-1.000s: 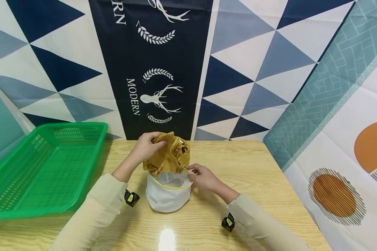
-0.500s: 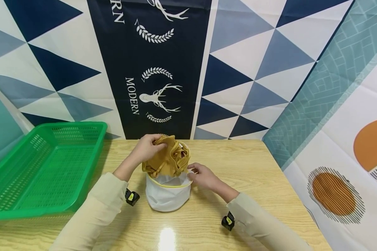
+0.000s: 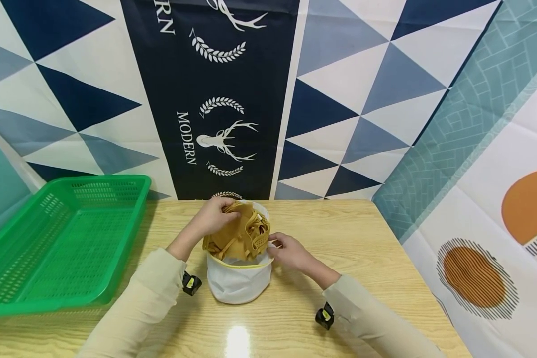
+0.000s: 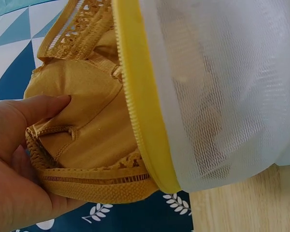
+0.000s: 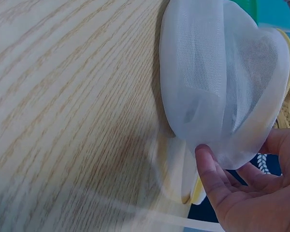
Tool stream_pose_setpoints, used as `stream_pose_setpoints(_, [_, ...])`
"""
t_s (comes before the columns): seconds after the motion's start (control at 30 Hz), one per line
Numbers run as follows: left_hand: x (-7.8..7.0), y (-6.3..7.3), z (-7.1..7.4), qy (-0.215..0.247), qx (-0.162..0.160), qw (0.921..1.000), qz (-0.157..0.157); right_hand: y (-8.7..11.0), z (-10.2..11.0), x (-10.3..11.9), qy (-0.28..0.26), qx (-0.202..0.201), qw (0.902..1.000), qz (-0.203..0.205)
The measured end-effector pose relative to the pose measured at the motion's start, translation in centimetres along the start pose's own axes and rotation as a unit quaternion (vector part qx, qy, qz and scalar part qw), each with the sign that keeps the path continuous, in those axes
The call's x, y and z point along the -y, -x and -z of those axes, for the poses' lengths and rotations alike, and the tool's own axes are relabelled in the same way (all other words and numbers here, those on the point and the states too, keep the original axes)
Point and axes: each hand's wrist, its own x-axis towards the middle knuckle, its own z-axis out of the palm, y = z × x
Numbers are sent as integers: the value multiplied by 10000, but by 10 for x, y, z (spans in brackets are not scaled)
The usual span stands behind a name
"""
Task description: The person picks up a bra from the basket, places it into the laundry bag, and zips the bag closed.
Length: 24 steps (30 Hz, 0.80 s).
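A mustard-yellow bra [image 3: 232, 236] with lace edging is folded up at the mouth of a white mesh laundry bag [image 3: 239, 286]. My left hand [image 3: 211, 219] grips the bra from the left side. In the left wrist view, the thumb presses on a smooth cup [image 4: 94, 99], and the bra's far part passes behind the bag's yellow zipper [image 4: 142, 96]. My right hand [image 3: 291, 252] holds the bag's rim at the right. The right wrist view has its fingers around the edge of the pale mesh [image 5: 198, 72]; part of their contact is hidden.
A green plastic basket [image 3: 124, 238] with perforated walls stands on the left of the wooden table [image 3: 335, 238]. Patterned cloth [image 3: 331, 114] hangs behind the table's far edge, with more along the right side.
My left hand has lowered the bra further into the bag's mouth. The bag's back rim now shows above the bra. My right hand stays in place at the rim.
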Motion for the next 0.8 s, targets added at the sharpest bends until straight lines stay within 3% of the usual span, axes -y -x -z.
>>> stream_pose_setpoints(0.47, [5,0,-5,-31,218,9998,4,-1,1,0,12,31,9999,97])
stream_pose_setpoints(0.8, [4,0,-7,-211,450,9984,-279,-2,2,-1,-58,59,10000,40])
